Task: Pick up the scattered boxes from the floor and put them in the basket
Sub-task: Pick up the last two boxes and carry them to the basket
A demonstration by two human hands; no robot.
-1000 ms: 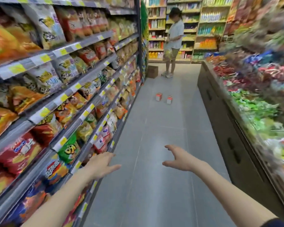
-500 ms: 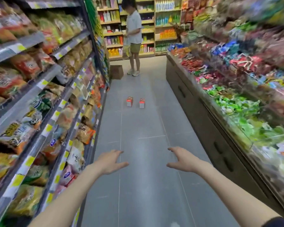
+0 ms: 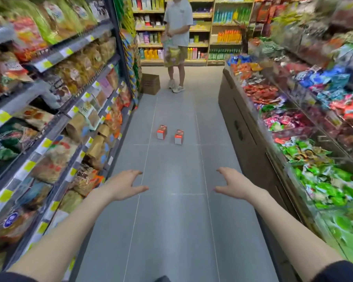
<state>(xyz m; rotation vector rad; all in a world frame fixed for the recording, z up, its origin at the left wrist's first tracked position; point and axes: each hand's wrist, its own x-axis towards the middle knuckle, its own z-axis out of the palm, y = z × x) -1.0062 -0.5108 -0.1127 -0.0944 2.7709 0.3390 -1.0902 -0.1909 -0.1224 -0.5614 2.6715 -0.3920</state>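
Observation:
Two small red-and-white boxes stand side by side on the grey tiled aisle floor, the left box (image 3: 161,132) and the right box (image 3: 179,136), a short way ahead of me. My left hand (image 3: 125,184) and my right hand (image 3: 232,183) are stretched out in front, palms down, fingers spread, holding nothing. Both hands hover above the floor, well short of the boxes. No basket is in view.
Snack shelves (image 3: 49,110) line the left side; a low counter (image 3: 247,127) piled with wrapped sweets runs along the right. A brown carton (image 3: 150,84) sits at the left shelf's far end. A person (image 3: 177,37) stands at the aisle's far end holding a bag.
The view has swung from the left shelves toward the aisle's centre and moved forward. The two boxes now lie straight ahead and look closer. Both hands stay open.

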